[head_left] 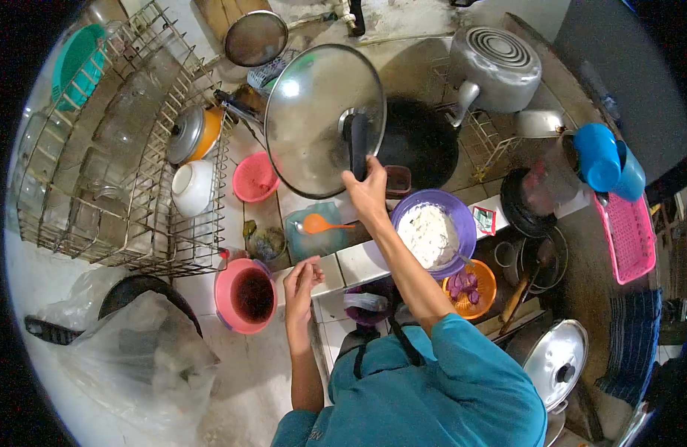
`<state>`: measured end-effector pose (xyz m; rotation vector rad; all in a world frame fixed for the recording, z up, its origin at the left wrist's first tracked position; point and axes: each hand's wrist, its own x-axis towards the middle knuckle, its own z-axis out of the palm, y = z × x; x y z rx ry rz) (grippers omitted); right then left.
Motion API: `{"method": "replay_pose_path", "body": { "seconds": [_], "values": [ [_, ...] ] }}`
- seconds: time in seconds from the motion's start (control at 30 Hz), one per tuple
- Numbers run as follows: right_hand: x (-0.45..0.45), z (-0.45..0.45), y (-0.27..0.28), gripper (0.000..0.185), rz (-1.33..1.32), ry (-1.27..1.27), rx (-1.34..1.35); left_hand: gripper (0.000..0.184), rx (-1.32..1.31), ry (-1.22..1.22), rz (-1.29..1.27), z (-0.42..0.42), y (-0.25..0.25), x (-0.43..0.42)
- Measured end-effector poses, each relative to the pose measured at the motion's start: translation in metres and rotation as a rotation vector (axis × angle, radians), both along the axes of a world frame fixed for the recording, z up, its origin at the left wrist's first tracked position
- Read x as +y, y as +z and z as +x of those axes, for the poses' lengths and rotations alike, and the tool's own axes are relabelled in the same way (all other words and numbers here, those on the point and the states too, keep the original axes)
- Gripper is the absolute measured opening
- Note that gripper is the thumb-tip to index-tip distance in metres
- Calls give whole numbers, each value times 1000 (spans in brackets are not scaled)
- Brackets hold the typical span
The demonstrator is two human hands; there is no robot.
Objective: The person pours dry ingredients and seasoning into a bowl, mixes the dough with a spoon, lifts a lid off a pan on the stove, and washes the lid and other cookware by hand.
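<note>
My right hand [367,189] grips the black handle of a large glass pot lid [302,123], which is tilted up on its edge. Behind the lid sits a dark wok [425,145], partly hidden by it. My left hand [304,279] hovers near the counter edge, holding nothing, its fingers loosely bent and apart. Close by it is a pink bowl [225,294] with dark liquid. An orange spoon [317,223] lies on a pale green container [299,244]. Beside my right forearm stands a purple bowl [468,227] of white, shredded-looking food.
A wire dish rack [187,253] with glasses and bowls fills the left. An orange basket [486,298] holds purple pieces. An upturned metal pot [500,71] stands at the back right. Blue cups [598,156] and a pink basket [628,238] are at the right. A plastic bag [146,365] lies lower left.
</note>
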<state>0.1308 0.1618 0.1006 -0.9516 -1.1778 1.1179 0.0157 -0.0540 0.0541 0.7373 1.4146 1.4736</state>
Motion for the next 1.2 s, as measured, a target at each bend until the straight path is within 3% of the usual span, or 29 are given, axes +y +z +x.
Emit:
{"method": "replay_pose_path", "body": {
  "seconds": [0.07, 0.17, 0.27, 0.3, 0.53, 0.67, 0.8, 0.87, 0.97, 1.07, 1.2],
  "values": [
    [10, -20, -37, 36, -106, 40, 92, 31, 0, 12, 9, 5, 0, 9],
    [2, -35, -42, 49, -453, 132, 283, 35, -13, 50, -48, 10, 0, 22],
    [10, -28, -53, 38, -506, 412, 523, 38, 22, 51, -27, 14, -1, 35],
    [11, -28, -56, 18, -514, 455, 531, 40, 30, 51, -36, 16, -1, 40],
    [23, -15, -74, 8, -608, 829, 835, 47, -2, 45, -28, 23, -14, 72],
    [29, -14, -74, 5, -676, 916, 730, 52, -31, 43, 3, 23, -41, 103],
    [28, -14, -76, 17, -793, 935, 571, 51, -192, 116, -100, 30, -45, 138],
    [27, -12, -73, 12, -817, 905, 378, 34, -418, 149, -59, 25, -66, 153],
    [24, -5, -60, 9, -880, 868, 340, 23, -799, 103, 44, 13, -96, 167],
    [24, -6, -73, 9, -864, 907, 307, 24, -729, 163, -20, 19, -69, 171],
    [23, 0, -56, 15, -822, 892, 150, 41, -922, -62, 255, 14, -103, 181]
  ]
}}
